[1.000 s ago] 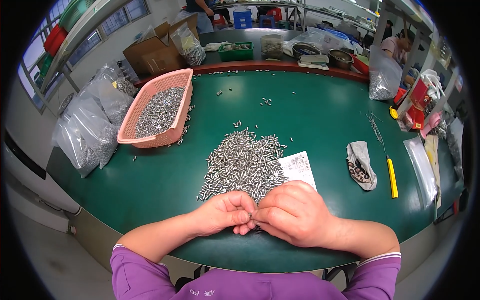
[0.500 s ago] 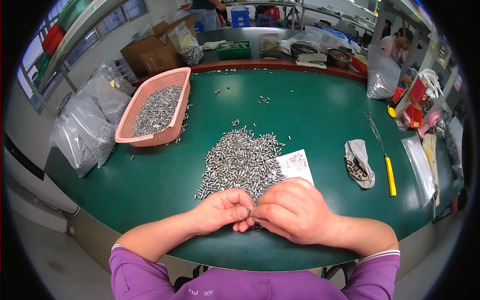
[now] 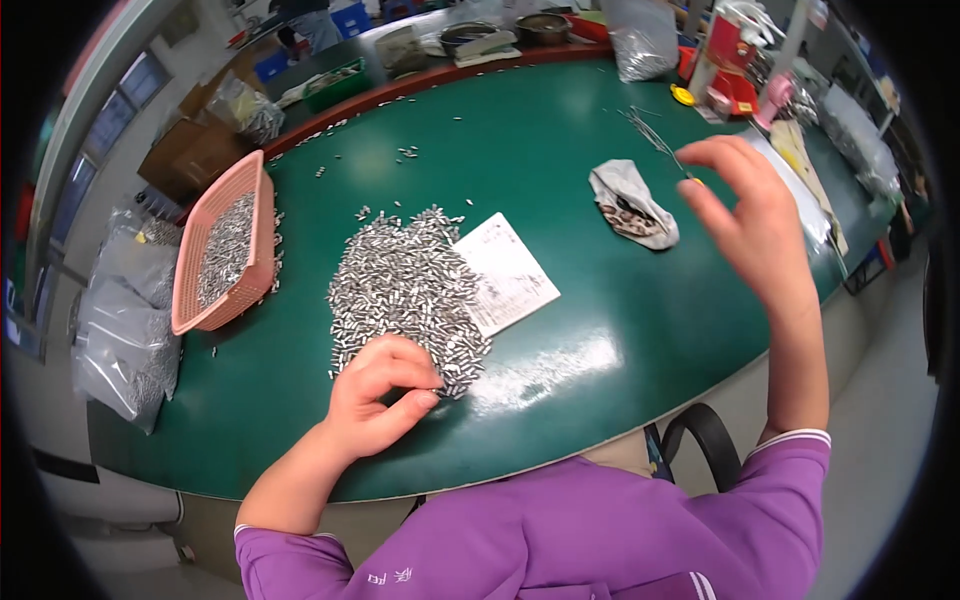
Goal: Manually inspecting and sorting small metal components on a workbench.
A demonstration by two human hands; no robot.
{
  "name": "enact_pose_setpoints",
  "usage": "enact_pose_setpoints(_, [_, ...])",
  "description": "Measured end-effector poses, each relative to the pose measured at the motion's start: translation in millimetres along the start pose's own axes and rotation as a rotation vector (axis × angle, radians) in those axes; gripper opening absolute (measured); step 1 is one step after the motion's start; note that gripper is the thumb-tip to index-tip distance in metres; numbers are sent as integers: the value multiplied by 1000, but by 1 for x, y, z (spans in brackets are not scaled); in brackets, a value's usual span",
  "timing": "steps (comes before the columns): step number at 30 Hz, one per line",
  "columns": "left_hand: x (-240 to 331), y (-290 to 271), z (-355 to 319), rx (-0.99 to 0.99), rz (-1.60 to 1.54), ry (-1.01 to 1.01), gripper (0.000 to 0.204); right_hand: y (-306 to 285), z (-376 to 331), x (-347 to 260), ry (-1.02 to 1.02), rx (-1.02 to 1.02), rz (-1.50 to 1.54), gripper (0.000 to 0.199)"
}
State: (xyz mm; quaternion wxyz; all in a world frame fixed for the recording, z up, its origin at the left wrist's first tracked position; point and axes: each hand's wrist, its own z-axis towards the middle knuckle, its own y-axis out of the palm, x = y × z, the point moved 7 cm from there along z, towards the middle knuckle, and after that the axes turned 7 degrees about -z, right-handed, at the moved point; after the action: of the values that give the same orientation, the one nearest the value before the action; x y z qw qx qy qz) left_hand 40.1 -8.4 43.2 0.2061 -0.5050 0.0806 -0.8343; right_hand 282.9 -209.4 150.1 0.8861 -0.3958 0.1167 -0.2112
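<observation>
A heap of small silvery metal pins [image 3: 405,285] lies on the green table, and a white paper sheet [image 3: 505,275] rests against its right side. At the heap's near edge, my left hand [image 3: 375,395] has its thumb and forefinger pinched together. Whatever is between those fingertips is too small to make out. My right hand [image 3: 752,220] is stretched out far to the right, thumb and forefinger apart. It hovers over the yellow-handled tool [image 3: 698,182] with thin wires at its far end, and hides most of the handle.
A pink plastic basket [image 3: 264,225] of similar pins stands on the left, beside clear bags [image 3: 125,350] of parts. Left of my right hand lies a grey cloth pouch [image 3: 640,190]. A red raised edge [image 3: 480,73] borders the table's far side, with bowls beyond.
My right hand has left my left hand and swung right to the yellow-handled tool. My left hand keeps its pinch near the heap. The whole view has turned to the right.
</observation>
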Motion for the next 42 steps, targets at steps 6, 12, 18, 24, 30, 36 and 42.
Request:
enact_pose_setpoints(6, [22, 35, 16, -71, 410, 153, 18, 23, -100, 131, 493, -267, -43, 33])
enact_pose_setpoints(12, [33, 83, 19, -214, 503, -2, 16, 55, -100, 130, 380, -176, -156, 45])
enact_pose_setpoints(18, [21, 101, 8, -141, 478, -151, 18, 62, -115, 138, 414, -216, -147, 26])
enact_pose_setpoints(24, [14, 95, -4, -76, 483, -190, 22, 28, -173, 37, 671, -395, 983, 28])
enact_pose_setpoints(30, [21, 99, -3, -16, 477, -169, 22, 25, -227, -65, 502, -825, 1128, 48])
enact_pose_setpoints(36, [20, 99, -5, 39, 478, -173, 18, 29, -204, -83, 237, -712, 786, 54])
enact_pose_setpoints(42, [15, 96, -10, 119, 442, -229, 18, 29, -195, -100, 53, -548, 640, 57])
